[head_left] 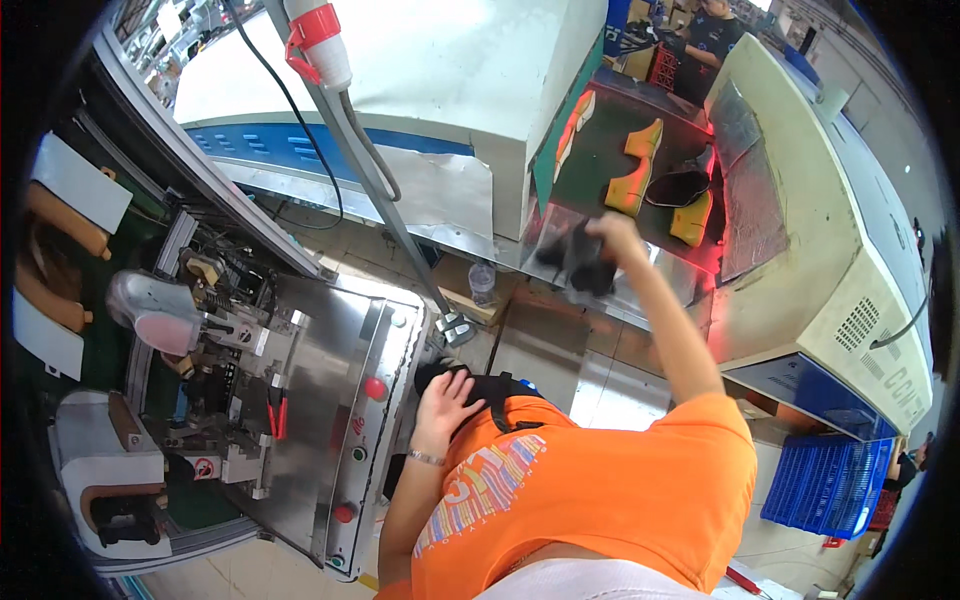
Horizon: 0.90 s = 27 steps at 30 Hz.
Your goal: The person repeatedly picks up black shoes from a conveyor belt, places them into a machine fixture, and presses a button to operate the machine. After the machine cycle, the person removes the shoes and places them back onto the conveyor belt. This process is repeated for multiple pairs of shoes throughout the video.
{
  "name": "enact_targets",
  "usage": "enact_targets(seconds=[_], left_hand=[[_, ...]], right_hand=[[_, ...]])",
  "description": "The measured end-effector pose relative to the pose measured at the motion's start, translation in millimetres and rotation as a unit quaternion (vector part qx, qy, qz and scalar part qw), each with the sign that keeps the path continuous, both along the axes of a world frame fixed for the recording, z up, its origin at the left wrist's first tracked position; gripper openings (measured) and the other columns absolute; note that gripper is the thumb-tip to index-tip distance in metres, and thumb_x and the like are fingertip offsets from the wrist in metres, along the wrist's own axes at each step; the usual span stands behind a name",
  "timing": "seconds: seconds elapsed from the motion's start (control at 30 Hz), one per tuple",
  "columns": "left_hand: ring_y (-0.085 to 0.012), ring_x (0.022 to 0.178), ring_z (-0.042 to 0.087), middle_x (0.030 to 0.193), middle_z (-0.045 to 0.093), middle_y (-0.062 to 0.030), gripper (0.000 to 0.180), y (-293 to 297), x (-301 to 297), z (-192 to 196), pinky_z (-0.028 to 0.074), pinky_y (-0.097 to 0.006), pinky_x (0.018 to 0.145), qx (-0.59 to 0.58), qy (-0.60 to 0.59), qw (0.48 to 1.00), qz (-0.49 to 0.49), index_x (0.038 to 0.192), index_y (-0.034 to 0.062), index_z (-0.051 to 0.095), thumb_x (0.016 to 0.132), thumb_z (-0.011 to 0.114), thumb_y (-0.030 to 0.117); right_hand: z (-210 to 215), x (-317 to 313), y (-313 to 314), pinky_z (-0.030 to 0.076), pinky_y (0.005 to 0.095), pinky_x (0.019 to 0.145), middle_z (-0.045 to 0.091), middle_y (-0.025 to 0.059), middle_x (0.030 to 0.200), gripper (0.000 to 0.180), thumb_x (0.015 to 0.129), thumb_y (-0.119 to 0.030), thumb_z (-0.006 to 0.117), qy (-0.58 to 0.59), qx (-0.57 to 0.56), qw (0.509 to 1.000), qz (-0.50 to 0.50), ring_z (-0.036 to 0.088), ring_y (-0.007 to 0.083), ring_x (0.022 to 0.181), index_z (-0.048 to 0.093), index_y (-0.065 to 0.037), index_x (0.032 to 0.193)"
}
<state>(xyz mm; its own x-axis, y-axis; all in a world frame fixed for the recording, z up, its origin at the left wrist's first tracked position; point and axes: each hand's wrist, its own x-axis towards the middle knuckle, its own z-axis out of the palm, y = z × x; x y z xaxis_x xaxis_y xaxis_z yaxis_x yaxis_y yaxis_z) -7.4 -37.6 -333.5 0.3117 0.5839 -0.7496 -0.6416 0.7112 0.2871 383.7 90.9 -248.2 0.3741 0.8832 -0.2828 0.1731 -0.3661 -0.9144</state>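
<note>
My right hand (617,238) reaches out over the near end of a green conveyor belt (601,147), closed on a black shoe (590,268). Motion blurs the shoe, so its details do not show. Beyond it on the belt lie a yellow shoe sole (632,185), a second yellow sole (690,221) and a dark shoe upper (679,187). Along the belt's left side rests an orange and white sole (574,128). My left hand (447,407) is held by my waist with its fingers spread, and nothing shows in it.
To my left stands a metal machine (335,330) with red and green buttons. A metal pole (385,205) with a red and white plug (318,45) rises ahead. Cream machine housings flank the belt. At right sits a blue crate (825,487). Another person (708,45) works beyond the belt.
</note>
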Motion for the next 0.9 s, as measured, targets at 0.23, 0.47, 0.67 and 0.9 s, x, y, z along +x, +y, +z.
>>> enact_targets(seconds=[0.23,0.47,0.67,0.9], left_hand=[[-0.0176,0.118,0.045,0.121,0.053,-0.0002,0.021,-1.7,-68.2,-1.1,0.030,-0.060,0.097,0.022,0.075,0.991,0.113,0.109,0.0139,0.051,0.089,0.050,0.021],[-0.0160,0.115,0.047,0.121,0.053,-0.0030,0.029,-18.9,-82.8,6.0,0.034,-0.046,0.098,0.132,0.244,0.946,0.166,0.117,0.0117,0.048,0.090,0.051,0.021],[-0.0223,0.111,0.050,0.117,0.055,-0.0101,0.026,-6.9,-96.5,6.7,0.034,-0.036,0.099,0.349,0.561,0.744,0.097,0.110,0.0027,0.053,0.084,0.058,0.008],[-0.0380,0.124,0.035,0.129,0.045,-0.0157,0.043,16.7,-72.4,4.1,0.023,-0.054,0.103,0.395,0.813,0.422,-0.063,0.119,0.0080,0.049,0.080,0.061,0.019]], right_hand=[[33.1,162.3,177.2,0.048,0.0423,0.077,0.062,0.0264,0.091,0.054,0.069,-0.028,0.069,-0.245,0.092,0.920,-0.292,0.060,0.0396,0.089,0.053,0.009,0.105],[-85.7,73.2,155.8,0.046,0.0411,0.084,0.062,0.0192,0.099,0.036,0.074,-0.017,0.060,-0.283,0.216,0.905,-0.234,0.059,0.0334,0.093,0.056,-0.001,0.106],[-220.8,-14.6,40.6,0.046,0.0391,0.082,0.061,0.0154,0.095,0.026,0.074,-0.012,0.057,-0.239,0.101,0.959,-0.114,0.058,0.0316,0.094,0.060,-0.006,0.099],[-208.7,-23.1,2.5,0.039,0.0500,0.090,0.041,0.0154,0.126,0.048,0.072,-0.020,0.063,-0.471,-0.115,0.875,-0.021,0.046,0.0364,0.112,0.048,-0.011,0.117]])
